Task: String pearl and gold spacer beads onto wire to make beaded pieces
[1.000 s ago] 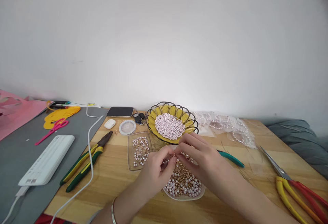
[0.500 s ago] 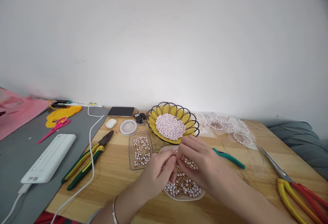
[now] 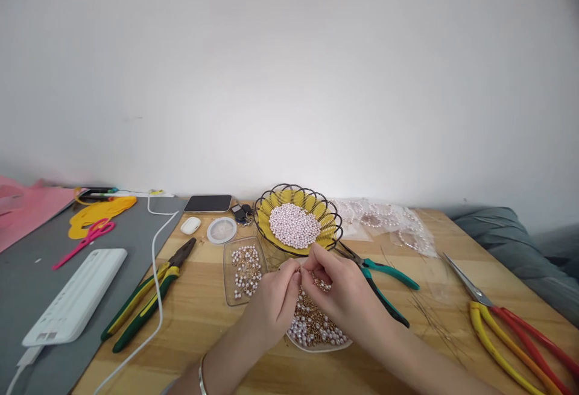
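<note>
My left hand (image 3: pixel 271 301) and my right hand (image 3: pixel 340 289) meet fingertip to fingertip above a shallow clear dish (image 3: pixel 337 345) heaped with pearl and gold beads. Both pinch a tiny bead piece between thumb and fingers, too small to name. A silver bangle (image 3: pixel 199 374) is on my left wrist. Just beyond the hands stands a black wire basket (image 3: pixel 296 193) with a yellow liner, full of pale pink pearls. A clear rectangular tray (image 3: pixel 230 274) of pearl pins lies left of the hands.
Teal-handled pliers (image 3: pixel 384 274) lie right of my hands; green-yellow pliers (image 3: pixel 145 295) and a white cable (image 3: pixel 156 262) lie left. Yellow-red long-nose pliers (image 3: pixel 506 334) are at far right. Pearl bags (image 3: pixel 384 217), phone (image 3: pixel 208 203), earbud case (image 3: pixel 190 225), white power strip (image 3: pixel 72 298), pink scissors (image 3: pixel 84 235).
The view has shifted slightly, so the table items sit a little lower and to the left. My hands stay pinched together over the bead dish; the teal pliers now show more fully.
</note>
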### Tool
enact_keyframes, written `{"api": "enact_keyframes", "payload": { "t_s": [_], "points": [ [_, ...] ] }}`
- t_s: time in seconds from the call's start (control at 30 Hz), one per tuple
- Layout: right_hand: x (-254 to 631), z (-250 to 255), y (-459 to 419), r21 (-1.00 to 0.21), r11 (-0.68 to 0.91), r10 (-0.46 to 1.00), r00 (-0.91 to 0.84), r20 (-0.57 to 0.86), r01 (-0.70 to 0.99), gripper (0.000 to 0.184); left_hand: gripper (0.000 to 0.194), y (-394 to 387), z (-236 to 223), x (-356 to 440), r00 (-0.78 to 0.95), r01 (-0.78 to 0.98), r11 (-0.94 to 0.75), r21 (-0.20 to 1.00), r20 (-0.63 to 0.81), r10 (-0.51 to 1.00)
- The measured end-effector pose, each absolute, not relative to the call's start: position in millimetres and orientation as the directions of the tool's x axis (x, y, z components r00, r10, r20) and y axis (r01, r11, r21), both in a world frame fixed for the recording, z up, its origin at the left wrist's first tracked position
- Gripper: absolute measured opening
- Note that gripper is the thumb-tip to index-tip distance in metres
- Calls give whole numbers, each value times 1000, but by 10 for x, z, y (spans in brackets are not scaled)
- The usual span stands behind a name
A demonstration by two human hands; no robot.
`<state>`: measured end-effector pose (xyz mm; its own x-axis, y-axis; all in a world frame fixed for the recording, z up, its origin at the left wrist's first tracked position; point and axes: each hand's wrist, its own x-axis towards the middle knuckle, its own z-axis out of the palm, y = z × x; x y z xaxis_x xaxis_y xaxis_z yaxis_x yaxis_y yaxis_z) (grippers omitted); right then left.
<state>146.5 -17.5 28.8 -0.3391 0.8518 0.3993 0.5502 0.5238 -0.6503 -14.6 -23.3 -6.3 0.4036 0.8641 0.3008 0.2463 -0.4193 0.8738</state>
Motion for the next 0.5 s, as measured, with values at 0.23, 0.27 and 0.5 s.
{"api": "enact_keyframes", "payload": {
  "t_s": [0.23,0.27,0.5],
  "points": [
    [1700,367,-214,-708,425,904,-312,293,564,13,30,-256,-120,-141,403,212,-318,924,214,890],
    [1793,381,-209,-721,391,920,-266,289,572,15,32,-255,-124,-144,403,204,-313,927,212,890],
    [2723,247,-311,-740,65,951,182,249,670,33,37,-248,-112,-152,402,193,-342,920,244,882]
  ]
}}
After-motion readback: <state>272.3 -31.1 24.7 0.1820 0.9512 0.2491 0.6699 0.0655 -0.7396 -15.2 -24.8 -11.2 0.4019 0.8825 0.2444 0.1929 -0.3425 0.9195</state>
